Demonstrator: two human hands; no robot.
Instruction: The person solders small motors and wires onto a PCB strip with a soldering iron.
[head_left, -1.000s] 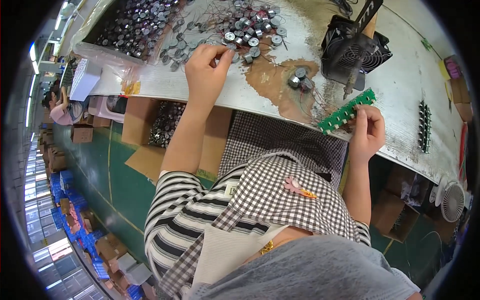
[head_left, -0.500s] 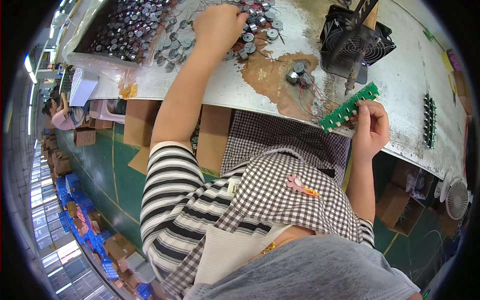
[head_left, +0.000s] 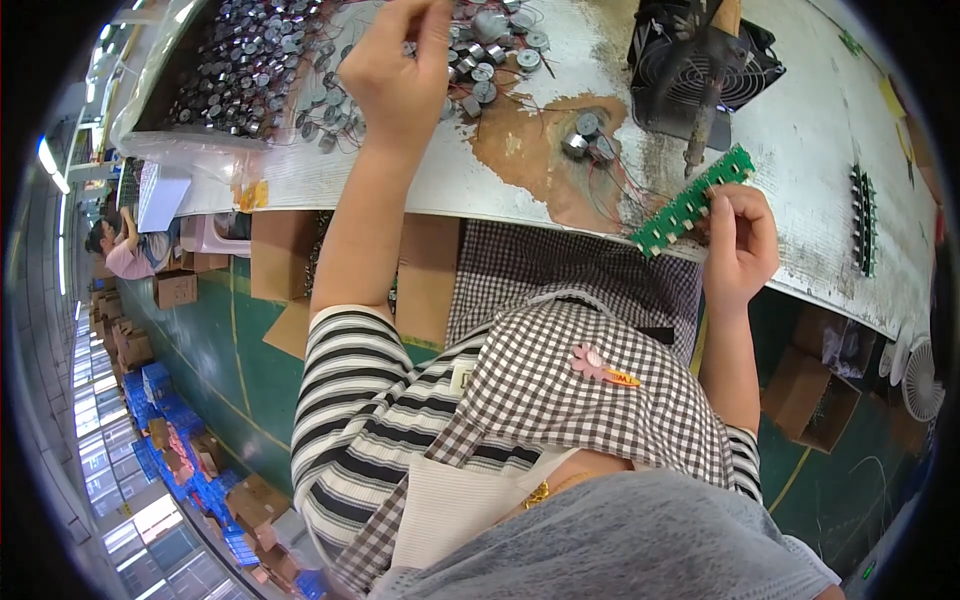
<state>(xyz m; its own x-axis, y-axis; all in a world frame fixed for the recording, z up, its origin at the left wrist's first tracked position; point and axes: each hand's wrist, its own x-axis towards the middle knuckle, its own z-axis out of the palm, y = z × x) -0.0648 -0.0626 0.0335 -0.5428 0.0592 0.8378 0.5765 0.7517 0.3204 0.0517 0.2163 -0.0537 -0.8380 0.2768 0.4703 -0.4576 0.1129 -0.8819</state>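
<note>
My right hand (head_left: 742, 235) grips a long green circuit board (head_left: 690, 205) by its right end, between thumb and fingers, over the front edge of the bench. Small pale connectors line the board. At the top of the view, my left hand (head_left: 395, 75) is closed in a pinch above a heap of small round silver components with thin wires (head_left: 485, 70); what its fingertips hold, if anything, cannot be made out. A few similar wired components (head_left: 585, 135) sit apart on the bare brown patch, their wires running toward the board. A soldering iron (head_left: 705, 115) points down just above the board.
Behind the iron stands a black fan (head_left: 660, 70). A plastic-lined box (head_left: 190, 145) full of round components is at the back left. Another green board (head_left: 862, 220) lies on the bench (head_left: 800, 200) at right. Cardboard boxes (head_left: 430, 270) stand below; a person (head_left: 130, 250) sits far left.
My left hand has shifted a little left and up, its fingers now turned toward the top edge. My right hand still holds the circuit board in nearly the same place. The view has shifted slightly.
</note>
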